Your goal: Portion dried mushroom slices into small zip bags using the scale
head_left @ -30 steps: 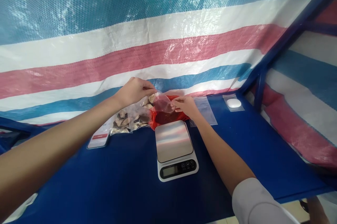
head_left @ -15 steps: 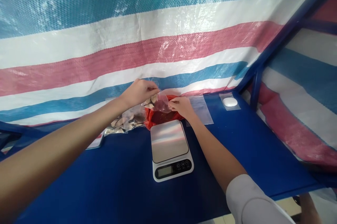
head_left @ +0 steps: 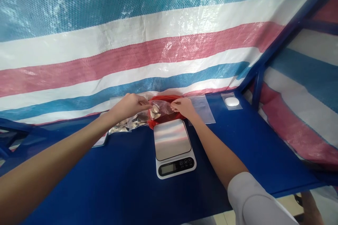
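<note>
A small clear plastic bag (head_left: 164, 106) with a few pale brown, flake-like pieces in its left end is stretched sideways between my hands. My left hand (head_left: 132, 105) is closed, pinching its left end. At the other end, the fingers of my right hand (head_left: 182, 107) are pinched on the plastic. Below and behind it lies an opened red plastic bag (head_left: 152, 123), its inside mostly covered. A white kitchen scale (head_left: 173, 144) with a shiny metal plate stands just in front; no reading can be made out on its display.
Filled clear bags (head_left: 126, 123) of similar pieces lie left of the red bag, beside a flat pale object (head_left: 100, 142). Flat clear bags (head_left: 204, 110) lie to the right. Farther right, a white oval object (head_left: 231, 101) rests on clear plastic. Striped sheeting (head_left: 158, 49) rises behind the blue table (head_left: 118, 175).
My left hand has moved down and left, lowering the bag's filled end toward the red bag. My right hand has hardly moved. The view has shifted slightly.
</note>
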Action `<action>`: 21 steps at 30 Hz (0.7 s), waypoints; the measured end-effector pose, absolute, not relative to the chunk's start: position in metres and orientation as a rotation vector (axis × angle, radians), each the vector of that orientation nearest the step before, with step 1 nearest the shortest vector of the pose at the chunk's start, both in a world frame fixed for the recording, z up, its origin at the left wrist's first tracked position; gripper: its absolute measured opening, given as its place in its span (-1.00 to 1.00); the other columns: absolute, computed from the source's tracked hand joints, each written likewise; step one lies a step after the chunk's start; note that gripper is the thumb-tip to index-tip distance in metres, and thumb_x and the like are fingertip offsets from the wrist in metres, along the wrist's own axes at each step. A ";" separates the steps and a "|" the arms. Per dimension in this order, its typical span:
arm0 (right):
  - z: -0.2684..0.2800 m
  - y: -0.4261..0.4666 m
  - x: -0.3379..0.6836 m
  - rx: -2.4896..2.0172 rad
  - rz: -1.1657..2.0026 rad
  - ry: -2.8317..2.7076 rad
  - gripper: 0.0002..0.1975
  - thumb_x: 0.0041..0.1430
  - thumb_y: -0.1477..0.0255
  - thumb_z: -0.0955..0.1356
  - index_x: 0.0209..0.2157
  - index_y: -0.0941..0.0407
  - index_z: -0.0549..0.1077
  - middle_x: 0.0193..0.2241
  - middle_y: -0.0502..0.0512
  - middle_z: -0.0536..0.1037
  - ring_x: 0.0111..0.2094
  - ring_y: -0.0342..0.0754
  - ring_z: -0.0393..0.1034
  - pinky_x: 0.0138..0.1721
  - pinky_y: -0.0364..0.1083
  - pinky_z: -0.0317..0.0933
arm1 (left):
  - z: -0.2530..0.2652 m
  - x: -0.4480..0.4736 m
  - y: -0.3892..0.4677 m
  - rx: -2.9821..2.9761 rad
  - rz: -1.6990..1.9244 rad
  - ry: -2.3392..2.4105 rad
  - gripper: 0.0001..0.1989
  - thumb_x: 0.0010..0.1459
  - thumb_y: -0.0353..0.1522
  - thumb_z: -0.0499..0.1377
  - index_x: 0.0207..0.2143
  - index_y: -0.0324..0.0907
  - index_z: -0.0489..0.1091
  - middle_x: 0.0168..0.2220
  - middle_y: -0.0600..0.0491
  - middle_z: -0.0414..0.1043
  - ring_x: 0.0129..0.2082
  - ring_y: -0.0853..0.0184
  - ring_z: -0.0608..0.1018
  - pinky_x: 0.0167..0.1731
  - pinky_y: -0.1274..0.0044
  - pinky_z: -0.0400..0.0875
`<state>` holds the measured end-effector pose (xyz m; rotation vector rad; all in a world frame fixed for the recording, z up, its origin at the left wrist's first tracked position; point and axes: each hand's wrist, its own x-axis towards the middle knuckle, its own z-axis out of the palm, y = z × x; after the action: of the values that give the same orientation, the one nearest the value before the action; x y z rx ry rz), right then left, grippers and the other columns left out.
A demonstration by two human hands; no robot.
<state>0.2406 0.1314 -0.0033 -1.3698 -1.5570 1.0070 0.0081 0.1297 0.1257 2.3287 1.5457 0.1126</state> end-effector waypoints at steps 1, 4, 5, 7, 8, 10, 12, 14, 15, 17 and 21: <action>-0.004 0.132 0.240 -1.368 1.023 -1.542 -0.81 0.10 0.42 0.36 -0.54 0.12 0.54 -0.56 0.04 0.56 -0.45 -0.09 0.47 -0.35 -0.16 0.37 | 0.124 0.009 0.128 2.319 0.088 1.547 -0.55 0.11 0.04 0.13 -0.37 -0.10 0.61 -0.34 0.02 0.64 -0.38 0.23 0.59 -0.33 0.48 0.37; -0.006 0.132 0.240 -1.340 1.082 -1.509 -0.82 0.12 0.41 0.37 -0.52 0.12 0.55 -0.52 0.06 0.59 -0.41 -0.08 0.50 -0.31 -0.16 0.40 | 0.118 0.013 0.127 2.297 0.061 1.543 -0.57 0.08 0.01 0.13 -0.41 -0.11 0.60 -0.37 0.01 0.64 -0.41 0.24 0.58 -0.39 0.50 0.35; -0.006 0.132 0.241 -1.330 1.101 -1.498 -0.81 0.12 0.42 0.37 -0.53 0.13 0.55 -0.50 0.06 0.60 -0.41 -0.08 0.50 -0.30 -0.16 0.41 | 0.117 0.014 0.127 2.302 0.063 1.547 -0.60 0.07 -0.02 0.14 -0.44 -0.11 0.59 -0.40 0.01 0.63 -0.42 0.24 0.58 -0.40 0.50 0.34; -0.005 0.132 0.241 -1.324 1.128 -1.474 -0.82 0.12 0.42 0.37 -0.53 0.13 0.55 -0.49 0.06 0.60 -0.40 -0.09 0.50 -0.30 -0.16 0.41 | 0.115 0.015 0.128 2.316 0.084 1.562 -0.65 0.05 -0.07 0.14 -0.46 -0.11 0.58 -0.44 0.02 0.62 -0.46 0.25 0.56 -0.43 0.51 0.33; -0.004 0.132 0.242 -1.323 1.134 -1.464 -0.82 0.12 0.42 0.37 -0.52 0.13 0.55 -0.49 0.06 0.60 -0.41 -0.10 0.50 -0.30 -0.17 0.41 | 0.115 0.015 0.128 2.319 0.097 1.567 -0.67 0.05 -0.10 0.15 -0.45 -0.10 0.58 -0.44 0.03 0.62 -0.47 0.26 0.56 -0.45 0.51 0.33; -0.001 0.131 0.243 -1.316 1.136 -1.454 -0.82 0.12 0.42 0.37 -0.52 0.13 0.55 -0.52 0.04 0.58 -0.45 -0.12 0.48 -0.34 -0.18 0.41 | 0.117 0.014 0.129 2.318 0.131 1.571 -0.69 0.03 -0.12 0.15 -0.42 -0.10 0.59 -0.43 0.04 0.63 -0.48 0.26 0.56 -0.47 0.52 0.32; 0.002 0.131 0.246 -1.301 1.135 -1.468 -0.81 0.11 0.43 0.36 -0.55 0.13 0.53 -0.55 0.02 0.56 -0.49 -0.14 0.45 -0.37 -0.19 0.39 | 0.121 0.013 0.130 2.320 0.180 1.584 -0.69 0.04 -0.11 0.16 -0.40 -0.09 0.60 -0.41 0.04 0.63 -0.46 0.25 0.57 -0.46 0.53 0.32; 0.006 0.130 0.247 -1.289 1.137 -1.480 -0.79 0.09 0.47 0.35 -0.59 0.13 0.50 -0.56 0.01 0.54 -0.50 -0.16 0.44 -0.39 -0.20 0.39 | 0.127 0.012 0.130 2.301 0.238 1.615 -0.67 0.05 -0.09 0.17 -0.37 -0.09 0.60 -0.42 0.05 0.63 -0.45 0.26 0.58 -0.44 0.54 0.33; 0.008 0.129 0.248 -1.287 1.143 -1.481 -0.79 0.08 0.49 0.35 -0.60 0.13 0.49 -0.56 0.01 0.54 -0.49 -0.16 0.44 -0.39 -0.21 0.39 | 0.130 0.012 0.130 2.281 0.272 1.632 -0.67 0.06 -0.08 0.17 -0.36 -0.09 0.60 -0.43 0.05 0.62 -0.44 0.25 0.58 -0.44 0.54 0.34; 0.011 0.128 0.248 -1.292 1.173 -1.451 -0.81 0.07 0.51 0.36 -0.59 0.13 0.49 -0.56 0.00 0.54 -0.48 -0.16 0.45 -0.38 -0.22 0.41 | 0.135 0.013 0.129 2.237 0.346 1.657 -0.66 0.08 -0.07 0.17 -0.36 -0.11 0.58 -0.44 0.06 0.61 -0.43 0.25 0.58 -0.41 0.53 0.36; 0.016 0.127 0.245 -1.315 1.237 -1.378 -0.85 0.12 0.47 0.39 -0.50 0.14 0.57 -0.54 0.03 0.57 -0.49 -0.16 0.45 -0.37 -0.17 0.47 | 0.140 0.015 0.130 2.241 0.434 1.678 -0.70 0.11 -0.12 0.14 -0.40 -0.13 0.53 -0.45 0.06 0.58 -0.41 0.24 0.57 -0.37 0.51 0.38</action>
<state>0.2450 0.1268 0.0163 -1.3154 -1.3783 1.2372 0.0153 0.1300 0.1400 2.2406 1.6780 0.4342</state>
